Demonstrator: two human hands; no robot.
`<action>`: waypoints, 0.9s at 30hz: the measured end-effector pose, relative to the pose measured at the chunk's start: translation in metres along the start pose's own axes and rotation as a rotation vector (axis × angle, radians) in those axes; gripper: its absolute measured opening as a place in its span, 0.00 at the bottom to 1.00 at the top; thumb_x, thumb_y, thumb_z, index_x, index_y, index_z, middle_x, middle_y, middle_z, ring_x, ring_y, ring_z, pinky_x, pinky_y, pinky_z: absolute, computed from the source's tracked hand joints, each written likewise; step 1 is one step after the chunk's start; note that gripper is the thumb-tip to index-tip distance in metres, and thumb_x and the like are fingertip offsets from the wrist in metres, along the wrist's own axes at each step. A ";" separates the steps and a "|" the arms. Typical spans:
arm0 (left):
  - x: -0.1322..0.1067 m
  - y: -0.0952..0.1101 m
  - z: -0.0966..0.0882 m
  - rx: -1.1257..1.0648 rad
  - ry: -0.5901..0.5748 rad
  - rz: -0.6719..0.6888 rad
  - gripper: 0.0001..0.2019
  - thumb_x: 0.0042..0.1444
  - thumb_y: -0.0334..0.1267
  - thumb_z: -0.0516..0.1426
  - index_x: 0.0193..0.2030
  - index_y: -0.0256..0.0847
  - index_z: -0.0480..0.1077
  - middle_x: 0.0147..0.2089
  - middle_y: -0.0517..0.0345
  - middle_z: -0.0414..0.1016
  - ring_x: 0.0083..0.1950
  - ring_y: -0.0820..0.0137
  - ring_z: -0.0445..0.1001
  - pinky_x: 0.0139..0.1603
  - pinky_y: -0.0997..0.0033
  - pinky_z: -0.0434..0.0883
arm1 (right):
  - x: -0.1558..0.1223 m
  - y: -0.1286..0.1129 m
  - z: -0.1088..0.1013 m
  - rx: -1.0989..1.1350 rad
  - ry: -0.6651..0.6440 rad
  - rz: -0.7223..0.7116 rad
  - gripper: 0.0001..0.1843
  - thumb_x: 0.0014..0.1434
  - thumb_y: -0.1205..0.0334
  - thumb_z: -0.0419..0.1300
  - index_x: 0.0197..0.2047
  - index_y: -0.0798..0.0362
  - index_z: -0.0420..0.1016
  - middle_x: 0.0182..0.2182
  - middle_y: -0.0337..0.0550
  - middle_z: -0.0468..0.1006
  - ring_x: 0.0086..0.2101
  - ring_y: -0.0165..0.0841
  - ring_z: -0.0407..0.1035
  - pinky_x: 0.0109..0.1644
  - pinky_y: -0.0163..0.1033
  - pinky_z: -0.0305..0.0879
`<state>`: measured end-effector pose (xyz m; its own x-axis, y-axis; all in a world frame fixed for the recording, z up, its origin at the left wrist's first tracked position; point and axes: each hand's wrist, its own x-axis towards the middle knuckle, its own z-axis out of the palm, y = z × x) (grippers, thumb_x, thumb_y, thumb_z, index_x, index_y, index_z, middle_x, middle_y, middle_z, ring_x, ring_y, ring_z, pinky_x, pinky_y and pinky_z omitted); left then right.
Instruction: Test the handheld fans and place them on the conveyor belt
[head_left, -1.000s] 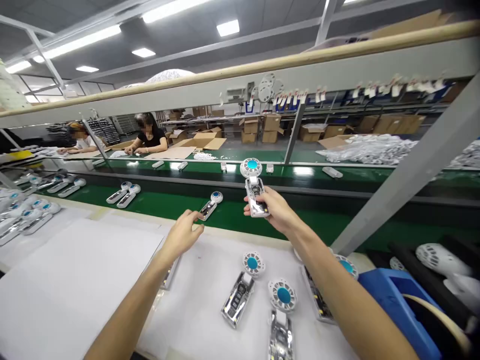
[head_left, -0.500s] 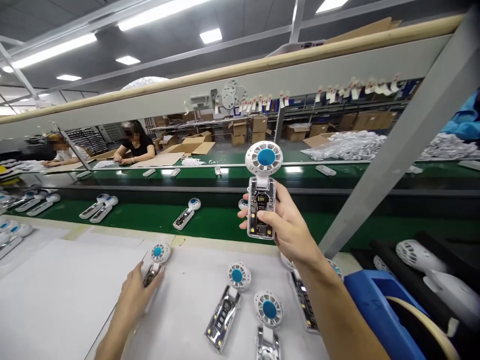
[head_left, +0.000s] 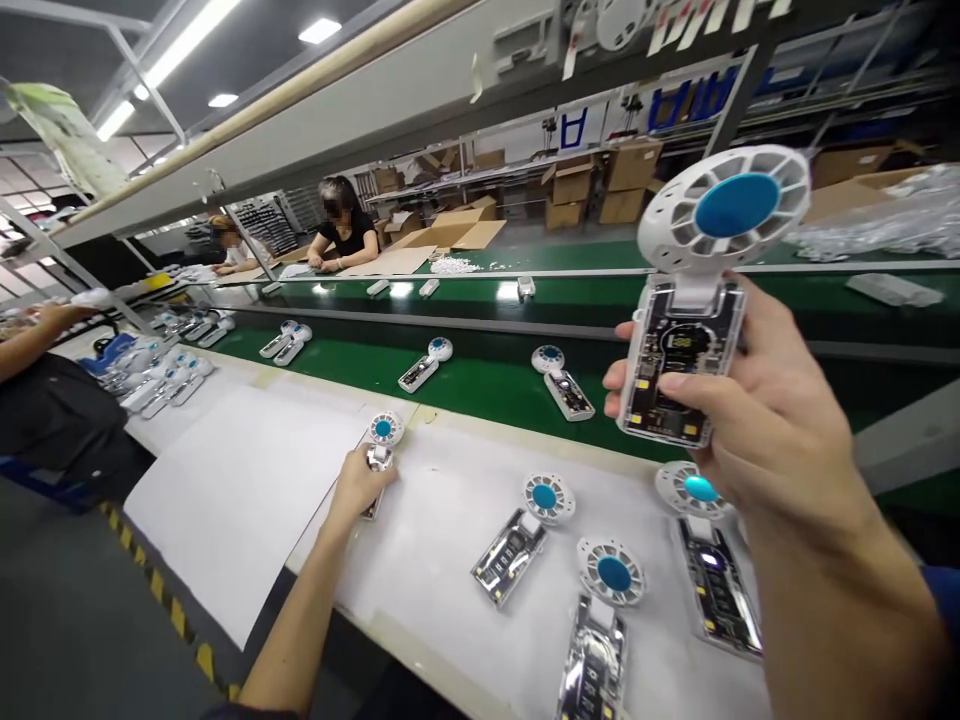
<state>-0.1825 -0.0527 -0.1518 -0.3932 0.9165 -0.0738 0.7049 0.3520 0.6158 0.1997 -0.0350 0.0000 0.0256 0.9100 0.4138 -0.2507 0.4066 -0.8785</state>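
Observation:
My right hand (head_left: 765, 420) is closed round a small hand-held fan (head_left: 694, 300) with a clear body and a white round head with a blue centre, held upright and close to the camera. My left hand (head_left: 358, 485) rests on the white bench sheet (head_left: 247, 480), fingers wrapped on another fan of the same kind (head_left: 381, 440) lying flat. Three more such fans (head_left: 525, 535) (head_left: 604, 620) (head_left: 709, 550) lie on the sheet between my arms.
A green conveyor belt (head_left: 480, 385) runs behind the bench with several fans on it (head_left: 425, 365) (head_left: 562, 380). Two people sit at the far side (head_left: 341, 235). Another person's arm and dark clothing (head_left: 45, 400) are at the left, by more fans (head_left: 161, 385). Cardboard boxes (head_left: 592, 180) stand behind.
My right hand has brought its fan up and much nearer the camera. My left hand left the fan on the belt and now grips one on the white sheet. The view has swung left and tilted.

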 end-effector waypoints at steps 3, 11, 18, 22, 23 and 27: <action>-0.007 0.007 -0.003 -0.172 0.033 -0.012 0.22 0.42 0.41 0.65 0.44 0.38 0.68 0.35 0.56 0.75 0.36 0.63 0.75 0.38 0.67 0.70 | 0.000 -0.003 0.000 0.015 0.005 0.040 0.34 0.54 0.68 0.65 0.62 0.37 0.65 0.47 0.41 0.77 0.33 0.37 0.77 0.29 0.42 0.77; -0.018 0.074 -0.029 -0.690 -0.169 -0.066 0.27 0.46 0.52 0.66 0.46 0.38 0.65 0.29 0.55 0.77 0.27 0.65 0.76 0.28 0.67 0.74 | -0.008 -0.013 -0.001 0.077 -0.142 0.136 0.46 0.53 0.68 0.64 0.71 0.41 0.49 0.45 0.42 0.79 0.30 0.34 0.76 0.31 0.40 0.76; -0.016 0.168 -0.055 -1.114 -0.540 -0.113 0.16 0.60 0.42 0.58 0.47 0.29 0.75 0.36 0.43 0.81 0.30 0.62 0.80 0.33 0.64 0.79 | -0.011 -0.014 -0.004 0.148 -0.147 0.100 0.39 0.60 0.67 0.60 0.70 0.39 0.50 0.51 0.43 0.76 0.33 0.32 0.76 0.32 0.39 0.75; -0.018 0.213 -0.048 -1.299 -0.675 -0.056 0.17 0.65 0.35 0.48 0.46 0.28 0.75 0.37 0.42 0.82 0.35 0.57 0.83 0.38 0.55 0.82 | -0.009 -0.014 -0.007 0.124 -0.117 0.077 0.39 0.60 0.66 0.60 0.70 0.40 0.49 0.51 0.44 0.75 0.33 0.32 0.76 0.33 0.40 0.75; -0.018 0.221 -0.045 -1.342 -0.707 -0.054 0.18 0.66 0.35 0.46 0.47 0.27 0.75 0.40 0.41 0.82 0.38 0.56 0.83 0.40 0.53 0.82 | -0.008 -0.014 -0.008 0.113 -0.108 0.073 0.39 0.60 0.66 0.59 0.70 0.40 0.49 0.51 0.44 0.75 0.32 0.32 0.76 0.33 0.41 0.75; -0.019 0.240 -0.036 -1.452 -0.783 -0.035 0.20 0.70 0.33 0.43 0.56 0.27 0.72 0.52 0.38 0.81 0.45 0.56 0.83 0.50 0.49 0.81 | -0.007 -0.011 -0.012 0.083 -0.096 0.077 0.40 0.61 0.65 0.58 0.71 0.40 0.45 0.48 0.44 0.77 0.31 0.32 0.76 0.34 0.41 0.74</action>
<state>-0.0272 0.0076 0.0257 0.2967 0.9381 -0.1786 -0.5815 0.3259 0.7454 0.2137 -0.0448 0.0044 -0.0883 0.9247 0.3703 -0.3276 0.3241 -0.8875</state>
